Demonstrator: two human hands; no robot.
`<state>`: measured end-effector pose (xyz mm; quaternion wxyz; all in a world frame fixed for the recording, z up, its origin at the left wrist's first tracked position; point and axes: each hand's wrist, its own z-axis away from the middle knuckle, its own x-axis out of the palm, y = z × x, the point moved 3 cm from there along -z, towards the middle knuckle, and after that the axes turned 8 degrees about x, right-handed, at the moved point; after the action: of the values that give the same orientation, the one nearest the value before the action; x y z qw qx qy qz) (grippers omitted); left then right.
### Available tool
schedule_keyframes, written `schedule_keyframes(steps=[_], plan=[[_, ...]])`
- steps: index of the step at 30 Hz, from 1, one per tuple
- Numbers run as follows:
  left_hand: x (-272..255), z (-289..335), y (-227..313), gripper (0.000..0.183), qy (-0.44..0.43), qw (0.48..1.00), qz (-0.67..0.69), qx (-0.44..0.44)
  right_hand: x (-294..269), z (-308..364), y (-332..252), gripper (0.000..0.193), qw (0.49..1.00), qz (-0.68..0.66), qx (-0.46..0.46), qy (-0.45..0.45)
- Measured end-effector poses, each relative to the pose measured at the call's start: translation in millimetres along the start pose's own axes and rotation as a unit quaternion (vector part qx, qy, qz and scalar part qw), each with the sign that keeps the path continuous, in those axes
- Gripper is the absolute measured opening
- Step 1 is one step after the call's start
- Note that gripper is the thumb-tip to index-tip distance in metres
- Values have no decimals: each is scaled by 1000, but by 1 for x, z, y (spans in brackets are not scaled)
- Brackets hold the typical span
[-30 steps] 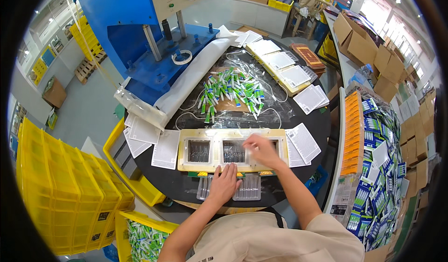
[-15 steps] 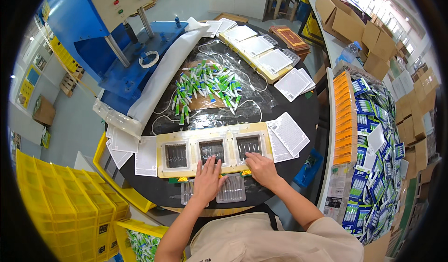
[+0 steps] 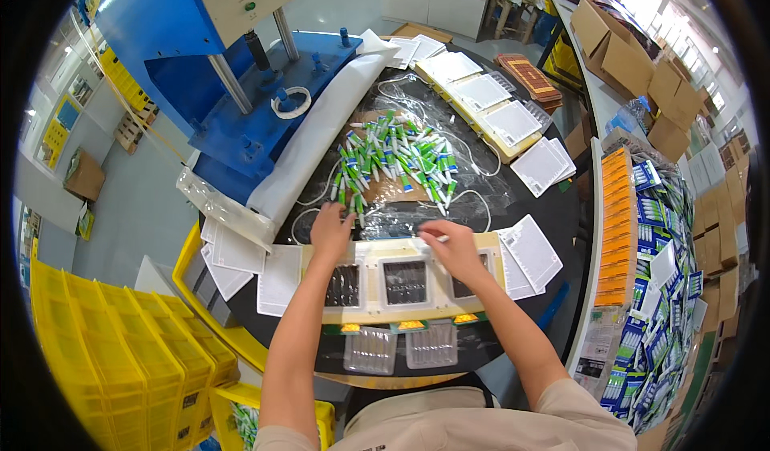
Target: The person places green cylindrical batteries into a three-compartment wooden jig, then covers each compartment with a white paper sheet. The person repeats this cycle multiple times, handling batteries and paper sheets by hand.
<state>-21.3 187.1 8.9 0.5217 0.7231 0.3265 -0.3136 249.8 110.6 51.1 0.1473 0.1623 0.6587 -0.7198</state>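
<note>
A cream fixture (image 3: 369, 250) with three windows lies before me on the round black table, clear blister trays (image 3: 406, 283) set in its windows. Over its far edge, my right hand (image 3: 455, 252) is closed, pinching a small white-ended glue tube (image 3: 442, 238), mostly hidden by the fingers. My left hand (image 3: 330, 233) reaches past the fixture's far left part to the near edge of a pile of green-and-white glue tubes (image 3: 393, 156); its thumb and fingers are apart. Two more clear blister trays (image 3: 370, 350) lie along the fixture's near edge.
A blue press (image 3: 265, 130) stands at the left. White cards (image 3: 277, 278) flank the fixture. Farther back lies a second fixture (image 3: 505, 151) with white cards on it. Yellow crates (image 3: 120, 347) stand at lower left; packed blister cards (image 3: 642, 331) fill the right side.
My left hand has moved from the fixture's middle window to the tube pile. The right hand has gone from the right window to the far edge, now pinching a tube. The view has shifted.
</note>
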Motion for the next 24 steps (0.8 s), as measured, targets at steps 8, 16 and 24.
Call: schedule_keyframes(steps=[8,16,24], plan=[[7,-46,-33,29,-144,988,-59,5,154,-95,-19,24,943,329,-11,57],[-105,113,-2,32,-53,930,9,364,100,-7,-40,13,987,68,-85,115],[-88,154,-22,34,-64,926,-81,363,154,100,-56,15,975,112,-155,113]])
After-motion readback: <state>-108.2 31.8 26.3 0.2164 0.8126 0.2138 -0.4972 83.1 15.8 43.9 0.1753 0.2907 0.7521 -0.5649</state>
